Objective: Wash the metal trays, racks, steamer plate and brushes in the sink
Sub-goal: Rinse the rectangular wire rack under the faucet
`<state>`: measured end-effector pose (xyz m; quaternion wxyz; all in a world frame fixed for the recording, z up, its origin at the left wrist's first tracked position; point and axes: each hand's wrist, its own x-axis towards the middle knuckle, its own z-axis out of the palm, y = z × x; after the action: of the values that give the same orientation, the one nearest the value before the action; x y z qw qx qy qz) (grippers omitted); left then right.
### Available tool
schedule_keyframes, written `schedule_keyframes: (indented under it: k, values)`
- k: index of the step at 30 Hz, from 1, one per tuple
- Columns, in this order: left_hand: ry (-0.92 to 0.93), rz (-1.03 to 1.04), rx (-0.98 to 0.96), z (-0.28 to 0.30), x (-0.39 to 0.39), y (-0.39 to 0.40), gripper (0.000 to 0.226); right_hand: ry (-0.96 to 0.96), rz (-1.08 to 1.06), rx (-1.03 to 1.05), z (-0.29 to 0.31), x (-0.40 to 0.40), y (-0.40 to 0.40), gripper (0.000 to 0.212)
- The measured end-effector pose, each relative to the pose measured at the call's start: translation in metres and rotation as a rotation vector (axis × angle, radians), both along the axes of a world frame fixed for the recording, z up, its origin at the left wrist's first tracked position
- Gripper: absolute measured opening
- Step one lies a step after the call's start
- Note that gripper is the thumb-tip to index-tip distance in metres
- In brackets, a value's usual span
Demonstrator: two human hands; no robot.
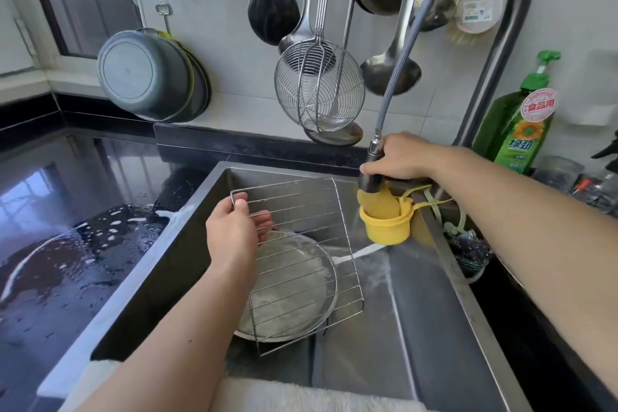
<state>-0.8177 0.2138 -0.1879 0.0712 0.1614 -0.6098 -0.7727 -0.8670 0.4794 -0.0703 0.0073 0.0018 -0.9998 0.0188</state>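
Wire rack [301, 244] held tilted over the sink [418, 311], its upper left corner gripped by the left hand [234, 234], thumb on top and fingers curled beneath the wires. A round metal tray [291, 298], wet and seemingly soapy, is seen through the rack, lying on the sink floor. The pull-out spray head [371, 174] is grasped by the right hand [404, 157], fingers wrapped round its body, with the grey hose [398, 67] drawn out from the faucet neck [495, 53]. A spray of water [378, 264] appears to be directed at the rack's right edge, though it is faint. A yellow holder [388, 224] hangs on the sink's right wall. A green detergent bottle [521, 124] stands on the surface at right. Ladles, a wire skimmer [319, 87] and stacked basins [150, 73] hang on the tiled wall. The dark surface [67, 227] at left is wet with foam.
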Motion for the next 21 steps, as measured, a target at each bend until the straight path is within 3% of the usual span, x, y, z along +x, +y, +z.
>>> schedule_keyframes:
  k: [7, 10, 12, 15, 17, 21]
  values:
    - [0.000, 0.003, 0.013, 0.002, 0.002, -0.001, 0.027, -0.047, -0.019, 0.288, 0.012, -0.005, 0.018, 0.056]
    - [-0.010, 0.020, 0.009, 0.001, 0.001, -0.004, 0.027, -0.057, -0.087, 0.295, 0.017, -0.008, 0.022, 0.067]
    - [-0.019, 0.028, 0.007, 0.001, 0.002, -0.006, 0.027, -0.102, -0.089, 0.251, 0.018, -0.007, 0.016, 0.069]
    - [-0.013, 0.045, -0.020, 0.005, 0.002, -0.005, 0.026, -0.179, -0.045, 0.071, 0.012, 0.009, -0.001, 0.053]
    - [0.052, 0.101, -0.078, 0.013, 0.007, -0.006, 0.026, -0.191, -0.011, -0.037, 0.002, 0.025, -0.013, 0.042]
    - [0.238, 0.166, -0.259, 0.034, 0.034, -0.001, 0.027, -0.097, -0.065, -0.270, -0.014, 0.067, -0.039, 0.046]
